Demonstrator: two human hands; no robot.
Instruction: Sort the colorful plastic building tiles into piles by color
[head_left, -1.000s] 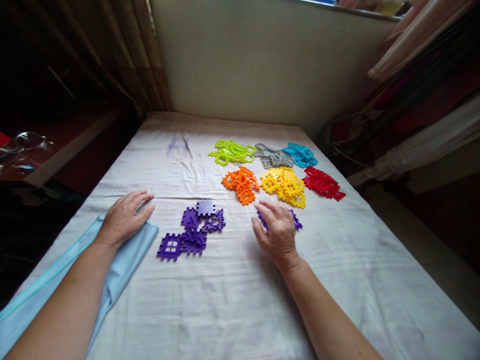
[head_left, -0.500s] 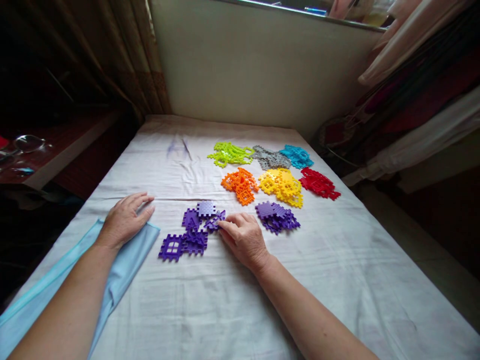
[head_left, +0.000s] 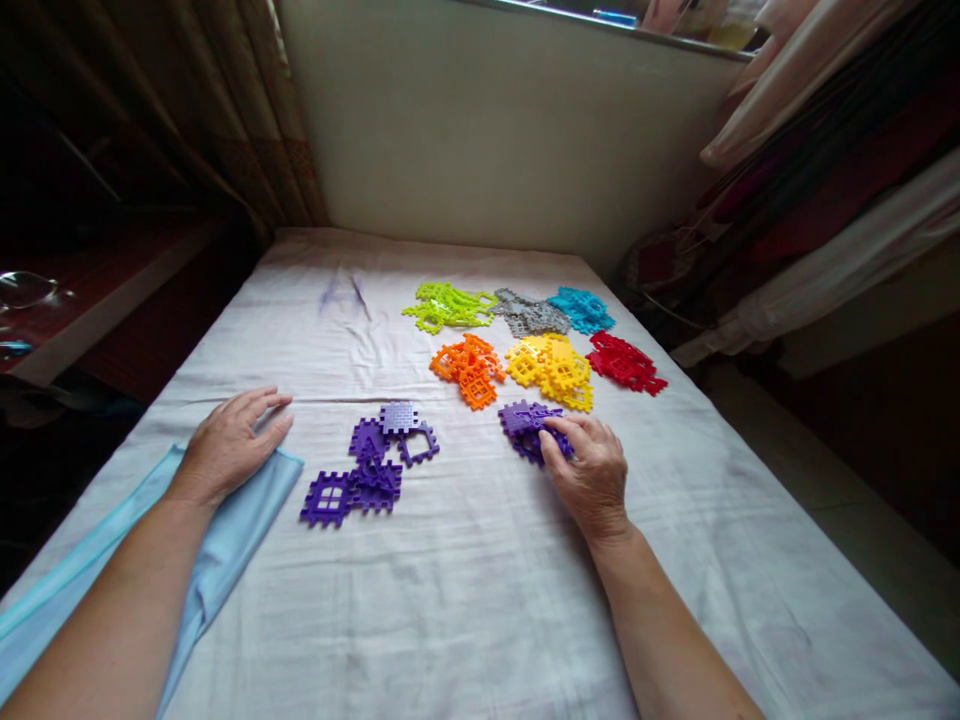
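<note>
A purple openwork plastic piece (head_left: 535, 412) was pinched by the right hand (head_left: 592, 472) over toothed purple plastic plates (head_left: 513, 419) at its ten o'clock.

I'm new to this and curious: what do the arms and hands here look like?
They're a person's: the left hand and right hand are ungloved, with no ring, watch or bracelet showing. The left forearm and right forearm are bare to the picture's edge, no sleeves visible.

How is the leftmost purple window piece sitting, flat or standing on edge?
Flat: the purple window piece shows its broad face upward, and the pale sheet is visible through its four panes.
</note>
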